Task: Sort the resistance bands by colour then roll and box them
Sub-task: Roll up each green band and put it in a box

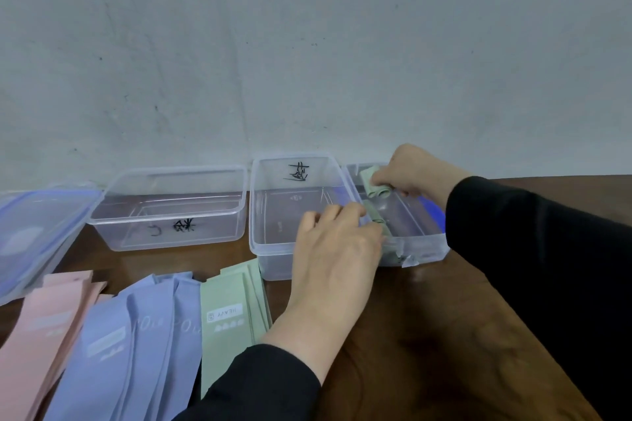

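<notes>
Nearest to the person, the flat bands are lying sorted on the brown table (427, 335): the pink bands (44, 325) on the left, the blue bands (136, 335) in the middle, and the flat green bands (229, 314) beside them, all waiting to be rolled. A little farther, the left hand (337, 249) is reaching over the near corner of the middle box (273, 249); its fingers are bent and seem to be pressing a rolled green band (376, 217) down at the left wall of the right box (420, 249), though how firmly it is gripping I cannot tell. Farther still, the right hand (410, 169) is pinching a second green roll (376, 186) with curled fingers and is holding it over the back of the same box. To do this step well, I think each roll should be kept tight until it is sitting against the wall or against the other roll, because such a band will probably spring open when released. The left box (167, 208) and the lid (37, 229) are lying apart on the left, against the wall (307, 44).
</notes>
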Demonstrator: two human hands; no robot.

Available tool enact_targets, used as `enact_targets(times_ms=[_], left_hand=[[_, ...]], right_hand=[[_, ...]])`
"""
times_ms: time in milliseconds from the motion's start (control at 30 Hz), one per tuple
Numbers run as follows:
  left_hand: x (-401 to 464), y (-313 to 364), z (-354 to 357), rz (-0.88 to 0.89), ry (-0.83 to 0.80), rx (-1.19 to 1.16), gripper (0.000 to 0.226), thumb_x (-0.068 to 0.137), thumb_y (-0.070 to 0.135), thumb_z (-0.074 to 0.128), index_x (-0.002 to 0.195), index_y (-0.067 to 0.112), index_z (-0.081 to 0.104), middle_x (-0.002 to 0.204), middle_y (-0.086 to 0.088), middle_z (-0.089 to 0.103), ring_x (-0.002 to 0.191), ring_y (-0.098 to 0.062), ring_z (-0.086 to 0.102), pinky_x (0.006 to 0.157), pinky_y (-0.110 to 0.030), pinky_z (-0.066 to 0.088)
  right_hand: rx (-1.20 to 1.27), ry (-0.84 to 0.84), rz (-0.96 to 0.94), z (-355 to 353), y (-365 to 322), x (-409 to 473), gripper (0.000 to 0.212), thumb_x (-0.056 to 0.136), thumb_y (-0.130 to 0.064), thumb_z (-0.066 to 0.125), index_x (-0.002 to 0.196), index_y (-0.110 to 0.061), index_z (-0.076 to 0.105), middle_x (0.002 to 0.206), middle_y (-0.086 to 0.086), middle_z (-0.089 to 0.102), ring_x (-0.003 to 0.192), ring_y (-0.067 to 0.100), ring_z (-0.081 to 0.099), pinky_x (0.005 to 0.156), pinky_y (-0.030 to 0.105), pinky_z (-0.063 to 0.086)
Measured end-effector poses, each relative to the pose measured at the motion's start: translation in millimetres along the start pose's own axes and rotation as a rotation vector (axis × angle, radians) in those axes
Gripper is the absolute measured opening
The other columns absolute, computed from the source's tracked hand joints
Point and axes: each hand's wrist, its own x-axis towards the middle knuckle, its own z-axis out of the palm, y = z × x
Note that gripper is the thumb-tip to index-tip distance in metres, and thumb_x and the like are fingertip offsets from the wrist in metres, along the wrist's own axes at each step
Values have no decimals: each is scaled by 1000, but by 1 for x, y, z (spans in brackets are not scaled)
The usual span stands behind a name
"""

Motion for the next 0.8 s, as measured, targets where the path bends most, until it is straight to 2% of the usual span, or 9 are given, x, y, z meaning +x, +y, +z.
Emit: enact_targets(times_ms=[167,267,433,533,667,800], left_hand=[[1,1,0,-3,29,-20,3,87,31,73,87,31,75,101,7,64,94,-19,58,77,-36,38],[2,1,0,-8,38,-27,6,89,32,71,87,30,76,101,7,64,93,-19,58,78,-37,39],[1,3,-1,-16,40,-35,1,85,31,76,85,29,76,98,6,65,91,-18,59,77,-37,41],[1,2,-1,-22,37,-34,2,84,30,77,83,30,75,98,7,65,90,-18,58,76,-37,39],[2,2,-1,-34,33,-26,5,81,30,80,80,30,75,96,7,65,90,-18,58,76,-36,37],[1,2,-2,-24,24,-26,2,83,30,78,82,30,76,96,7,66,91,-17,59,77,-36,39]], right_hand=[[-46,-13,44,13,-3,7,33,84,-17,64,57,-7,47,26,1,39,38,22,41,45,22,30],[-47,11,36,21,-5,13,30,82,-19,66,61,-8,48,26,-1,40,42,23,42,45,23,30],[9,-5,36,32,-10,18,26,77,-20,68,64,-8,49,51,5,51,48,22,44,48,24,34],[50,-57,50,36,-14,20,31,84,-24,67,65,-9,47,54,5,49,49,21,43,49,24,33],[24,-135,39,36,-18,16,45,94,-38,61,62,-9,47,58,6,55,50,19,46,48,25,35],[307,-185,67,35,-8,18,29,89,-35,64,74,-11,56,74,9,59,66,25,50,56,27,37]])
